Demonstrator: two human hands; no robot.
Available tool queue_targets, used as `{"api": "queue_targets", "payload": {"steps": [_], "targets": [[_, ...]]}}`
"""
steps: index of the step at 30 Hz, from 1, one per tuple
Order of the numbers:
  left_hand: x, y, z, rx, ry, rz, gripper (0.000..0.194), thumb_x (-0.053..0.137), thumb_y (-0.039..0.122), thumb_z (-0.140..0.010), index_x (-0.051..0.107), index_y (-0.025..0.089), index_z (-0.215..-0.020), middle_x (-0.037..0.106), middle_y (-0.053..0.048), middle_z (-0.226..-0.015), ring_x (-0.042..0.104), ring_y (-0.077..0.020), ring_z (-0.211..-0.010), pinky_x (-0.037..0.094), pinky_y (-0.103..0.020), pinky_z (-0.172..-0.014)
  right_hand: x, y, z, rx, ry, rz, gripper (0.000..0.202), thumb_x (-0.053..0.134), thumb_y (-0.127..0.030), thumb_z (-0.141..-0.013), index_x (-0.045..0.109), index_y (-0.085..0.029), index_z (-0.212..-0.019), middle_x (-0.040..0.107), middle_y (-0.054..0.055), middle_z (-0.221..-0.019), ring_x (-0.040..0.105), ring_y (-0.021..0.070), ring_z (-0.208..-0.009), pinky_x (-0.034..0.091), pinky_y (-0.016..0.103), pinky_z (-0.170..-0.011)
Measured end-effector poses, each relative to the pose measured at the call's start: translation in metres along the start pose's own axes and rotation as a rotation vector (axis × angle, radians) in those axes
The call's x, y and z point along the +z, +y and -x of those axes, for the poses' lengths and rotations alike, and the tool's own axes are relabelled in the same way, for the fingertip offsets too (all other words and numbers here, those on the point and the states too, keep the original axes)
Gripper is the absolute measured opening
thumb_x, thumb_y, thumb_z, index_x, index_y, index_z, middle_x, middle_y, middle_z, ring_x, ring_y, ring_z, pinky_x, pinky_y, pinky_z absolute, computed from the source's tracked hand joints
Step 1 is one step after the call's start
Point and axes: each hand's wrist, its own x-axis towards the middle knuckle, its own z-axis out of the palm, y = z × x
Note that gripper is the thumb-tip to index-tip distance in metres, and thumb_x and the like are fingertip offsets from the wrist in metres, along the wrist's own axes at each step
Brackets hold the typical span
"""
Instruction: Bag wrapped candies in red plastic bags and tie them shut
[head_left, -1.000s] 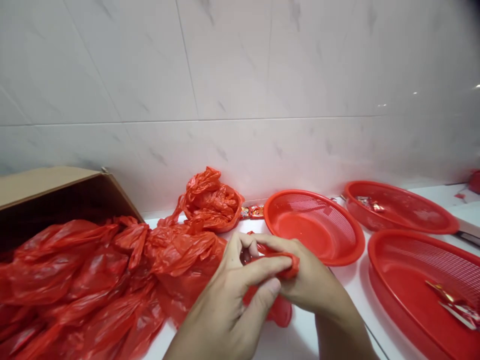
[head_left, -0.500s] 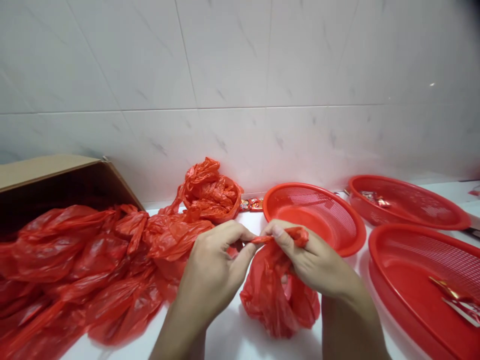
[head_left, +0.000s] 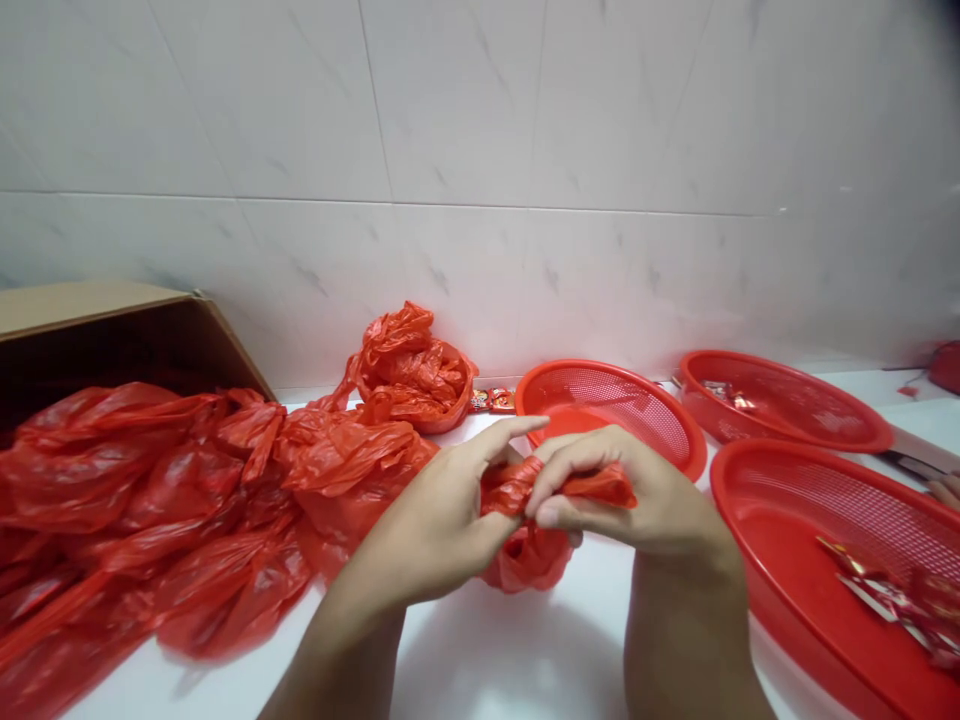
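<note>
A red plastic bag (head_left: pixel 534 560) hangs beneath my two hands, its upper part twisted and bunched between them. My right hand (head_left: pixel 615 490) pinches the gathered neck between thumb and fingers, and a loose end sticks out toward the right. My left hand (head_left: pixel 442 515) is wrapped round the left side of the twisted part, its index finger stretched out above and its thumb below. To the left lies a large heap of filled red bags (head_left: pixel 195 480), beside my left forearm.
An open cardboard box (head_left: pixel 97 308) stands behind the heap. A small basket with red bags (head_left: pixel 420 380) is near the wall, beside small red packets (head_left: pixel 493 400). Red baskets (head_left: pixel 694 455) (head_left: pixel 787 398) (head_left: pixel 780 610) stand right, two holding wrapped items. Part of a person's hand (head_left: pixel 946 490) shows far right.
Both hands have shifted round the bag's neck, and the bag has risen and moved slightly left. My left index finger is now extended. Another person's fingers have appeared at the right edge.
</note>
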Motion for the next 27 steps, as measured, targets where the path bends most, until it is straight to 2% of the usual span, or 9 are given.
{"api": "queue_targets", "payload": {"steps": [2,5,8,12,17,19,22,25,27], "targets": [[-0.002,0.000,-0.001,-0.026,0.010,-0.011,0.058,0.071,0.021,-0.093,0.059,0.029,-0.149,0.065,-0.010,-0.146,0.068,-0.0298,-0.127,0.059,-0.045,-0.107,0.001,0.000,-0.001,-0.027,0.079,0.149,0.014,0.075,-0.009,-0.088,0.080,-0.020,-0.093,0.079,0.003,-0.091,0.074,0.0144,-0.085,0.059,0.025,-0.078],[-0.006,-0.001,0.000,-0.074,-0.002,0.088,0.056,0.069,0.025,-0.096,0.057,0.029,-0.151,0.067,-0.010,-0.144,0.068,-0.0287,-0.127,0.058,-0.044,-0.108,0.006,0.002,-0.003,-0.054,0.194,0.295,0.026,0.064,0.000,-0.084,0.075,-0.022,-0.093,0.077,0.000,-0.087,0.073,0.0141,-0.080,0.059,0.026,-0.075],[-0.009,-0.004,0.001,-0.097,0.010,0.206,0.051,0.064,0.034,-0.101,0.056,0.030,-0.152,0.067,-0.009,-0.144,0.067,-0.0275,-0.129,0.057,-0.042,-0.109,0.011,0.004,-0.006,-0.124,0.292,0.386,0.026,0.061,0.002,-0.080,0.066,-0.022,-0.085,0.075,-0.002,-0.084,0.071,0.0134,-0.072,0.058,0.026,-0.070],[-0.011,-0.005,-0.001,-0.060,0.099,0.153,0.037,0.054,0.033,-0.107,0.065,0.029,-0.143,0.069,-0.008,-0.142,0.062,-0.0268,-0.135,0.051,-0.044,-0.116,0.015,0.005,-0.010,-0.270,0.389,0.491,0.022,0.062,-0.002,-0.086,0.066,-0.023,-0.085,0.079,0.002,-0.093,0.076,0.0192,-0.092,0.061,0.031,-0.083],[-0.008,0.001,-0.005,-0.039,0.004,0.132,0.034,0.056,0.022,-0.103,0.071,0.026,-0.133,0.076,-0.007,-0.124,0.074,-0.0220,-0.107,0.062,-0.035,-0.092,0.016,0.004,-0.010,-0.290,0.360,0.475,0.015,0.066,-0.013,-0.097,0.075,-0.025,-0.097,0.082,0.004,-0.105,0.078,0.0209,-0.099,0.064,0.036,-0.090],[-0.007,0.001,-0.005,-0.018,0.037,0.067,0.029,0.055,0.023,-0.102,0.077,0.023,-0.122,0.079,-0.006,-0.112,0.075,-0.0211,-0.098,0.060,-0.032,-0.086,0.015,0.005,-0.009,-0.284,0.347,0.478,0.018,0.068,-0.019,-0.100,0.079,-0.027,-0.111,0.082,0.003,-0.111,0.078,0.0210,-0.101,0.064,0.037,-0.091],[-0.013,-0.006,-0.005,-0.043,0.167,-0.125,0.023,0.059,0.028,-0.101,0.082,0.022,-0.100,0.081,-0.002,-0.096,0.074,-0.0199,-0.088,0.056,-0.029,-0.080,0.010,0.006,-0.008,-0.242,0.397,0.546,0.022,0.073,-0.030,-0.099,0.081,-0.031,-0.120,0.081,0.002,-0.120,0.078,0.0227,-0.108,0.063,0.038,-0.098],[-0.032,-0.018,-0.003,-0.106,0.289,-0.348,0.021,0.065,0.034,-0.097,0.082,0.024,-0.090,0.080,-0.002,-0.094,0.072,-0.0212,-0.086,0.054,-0.029,-0.077,-0.005,0.008,-0.002,-0.072,0.453,0.682,0.018,0.073,-0.042,-0.099,0.085,-0.030,-0.102,0.083,0.002,-0.107,0.079,0.0255,-0.100,0.063,0.039,-0.091],[-0.050,-0.026,0.002,-0.158,0.352,-0.472,0.020,0.067,0.036,-0.094,0.082,0.024,-0.089,0.080,-0.003,-0.096,0.072,-0.0232,-0.089,0.053,-0.031,-0.080,-0.020,0.009,0.006,0.090,0.454,0.731,0.030,0.068,-0.049,-0.100,0.084,-0.027,-0.087,0.083,0.003,-0.092,0.078,0.0254,-0.088,0.062,0.037,-0.080]]}}
